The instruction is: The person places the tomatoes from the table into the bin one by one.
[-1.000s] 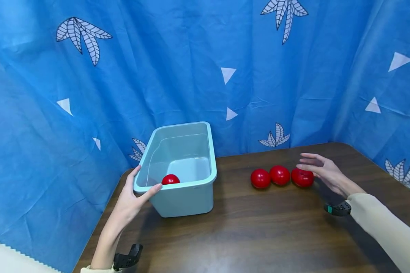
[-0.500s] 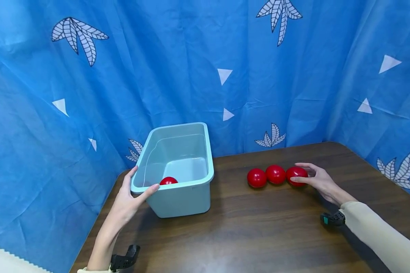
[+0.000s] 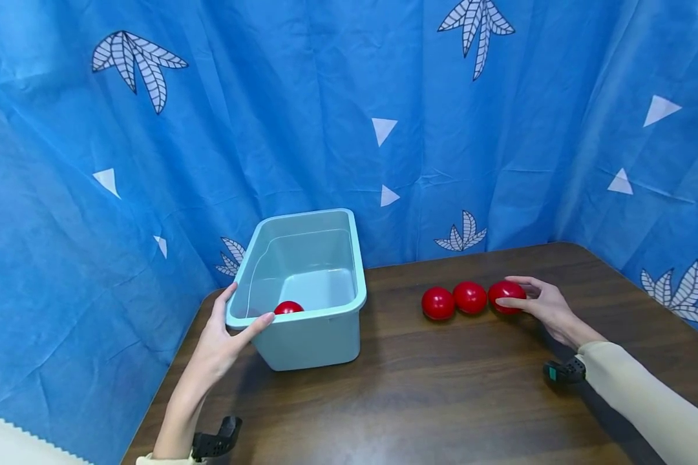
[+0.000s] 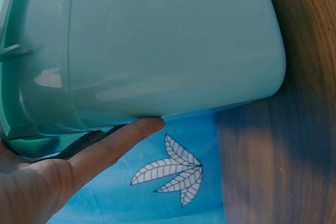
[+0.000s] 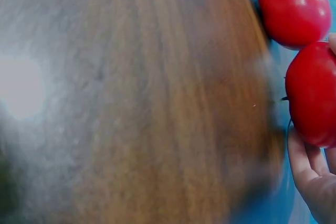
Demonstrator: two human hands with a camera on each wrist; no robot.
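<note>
A light-blue plastic bin (image 3: 311,345) stands on the left of the table, one red tomato (image 3: 289,307) lying inside near its front. My left hand (image 3: 218,345) holds the bin's near-left corner, thumb on the front rim and fingers along the left side; the left wrist view shows a finger against the wall below the rim. To the right, three glossy red tomatoes sit in a row: a left one (image 3: 438,303), a middle one (image 3: 470,297) and a right one (image 3: 505,296). My right hand (image 3: 549,311) grips the right tomato between thumb and fingers.
The brown wooden table (image 3: 419,400) extends in front of the bin and tomatoes. A blue curtain (image 3: 326,129) with white leaf and triangle prints hangs close behind and along both sides. Black wrist cameras (image 3: 564,371) sit on both wrists.
My right hand has come down from above the right tomato, and its thumb and fingers now grip it. The left hand stays on the bin's corner. The head view has shifted slightly.
</note>
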